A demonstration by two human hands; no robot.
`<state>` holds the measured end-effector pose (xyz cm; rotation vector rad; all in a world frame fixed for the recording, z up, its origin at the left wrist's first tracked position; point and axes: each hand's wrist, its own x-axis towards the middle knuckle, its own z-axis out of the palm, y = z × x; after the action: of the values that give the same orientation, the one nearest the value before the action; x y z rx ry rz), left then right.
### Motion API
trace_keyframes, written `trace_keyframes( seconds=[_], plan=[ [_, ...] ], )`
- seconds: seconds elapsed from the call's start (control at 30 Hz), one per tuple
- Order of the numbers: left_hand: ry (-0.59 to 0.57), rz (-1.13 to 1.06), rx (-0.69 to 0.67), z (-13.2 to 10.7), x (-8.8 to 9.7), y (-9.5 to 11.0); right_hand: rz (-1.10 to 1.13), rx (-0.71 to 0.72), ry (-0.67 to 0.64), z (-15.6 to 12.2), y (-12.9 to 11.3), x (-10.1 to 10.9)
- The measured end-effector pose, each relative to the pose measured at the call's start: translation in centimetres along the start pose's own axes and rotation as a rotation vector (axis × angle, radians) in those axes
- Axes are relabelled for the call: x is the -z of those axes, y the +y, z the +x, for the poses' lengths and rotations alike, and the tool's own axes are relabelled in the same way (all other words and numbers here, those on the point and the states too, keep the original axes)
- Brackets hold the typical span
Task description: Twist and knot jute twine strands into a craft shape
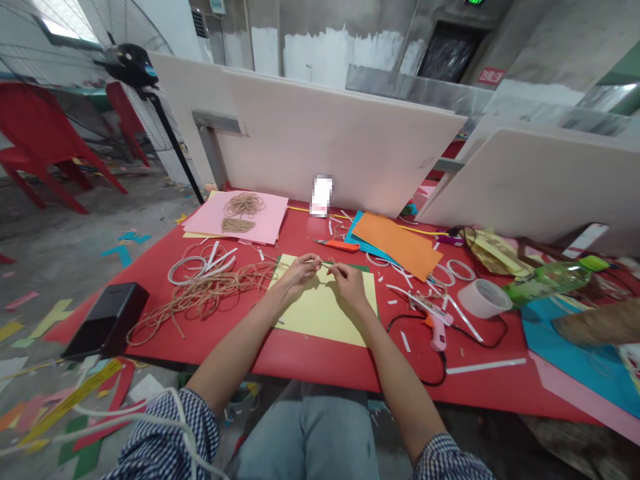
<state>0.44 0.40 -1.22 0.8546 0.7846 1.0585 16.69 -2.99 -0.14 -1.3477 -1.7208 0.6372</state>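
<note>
Both hands are raised over a pale yellow sheet (320,323), which lies on a dark green sheet. My left hand (301,272) and my right hand (349,283) face each other with fingertips pinched. A short, thin strand (325,263) spans the small gap between them; it is too small to tell whether it is twine. Left of the yellow sheet lies a loose tangle of brown twine (210,293). An orange utility knife (343,246) rests just beyond my hands. At the back left, a pink sheet (270,217) carries coiled twine (244,204) and a flat twine piece (237,225).
A pink glue gun (439,331) with a black cord lies right, near a white tape roll (484,299) and a green bottle (547,283). Orange card (397,243) lies behind. A black box (113,320) stands left. A phone (321,196) leans on the white board (320,133).
</note>
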Motion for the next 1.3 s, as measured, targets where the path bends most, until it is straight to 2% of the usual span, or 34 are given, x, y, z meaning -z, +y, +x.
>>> trace_keyframes(
  seconds=[0.23, 0.37, 0.5, 0.67, 0.73, 0.83, 0.93, 1.2, 1.3],
  plan=[
    [-0.043, 0.105, -0.111, -0.5, 0.0, 0.1, -0.05, 0.014, 0.003, 0.0, 0.5, 0.0],
    [-0.114, 0.206, -0.079, -0.7, 0.7, 0.4, -0.13, 0.129, 0.013, 0.0, 0.8, 0.3],
    [-0.054, 0.373, -0.102, -0.5, 1.3, 0.7, -0.262, 0.26, 0.033, 0.0, 0.6, 0.6],
    [0.087, 0.592, -0.28, -0.5, 1.2, 0.8, -0.356, 0.324, 0.006, 0.1, 0.8, 0.7],
    [0.032, 0.637, -0.279, -0.6, 1.0, 1.0, -0.395, 0.342, -0.011, 0.1, 1.0, 0.5],
    [-0.133, 0.774, -0.208, -0.9, 0.9, 1.3, -0.444, 0.35, -0.008, 0.1, 1.3, 0.4],
    [-0.205, 0.933, -0.251, -1.0, 0.9, 1.4, -0.462, 0.338, -0.007, 0.0, 1.4, 0.6],
    [-0.143, 1.111, -0.336, -0.9, 0.7, 0.2, -0.506, 0.349, -0.031, -0.3, 0.8, 0.6],
    [-0.13, 1.064, -0.313, -0.9, 0.8, 0.1, -0.51, 0.326, -0.008, -0.3, 0.7, 0.8]
  ],
)
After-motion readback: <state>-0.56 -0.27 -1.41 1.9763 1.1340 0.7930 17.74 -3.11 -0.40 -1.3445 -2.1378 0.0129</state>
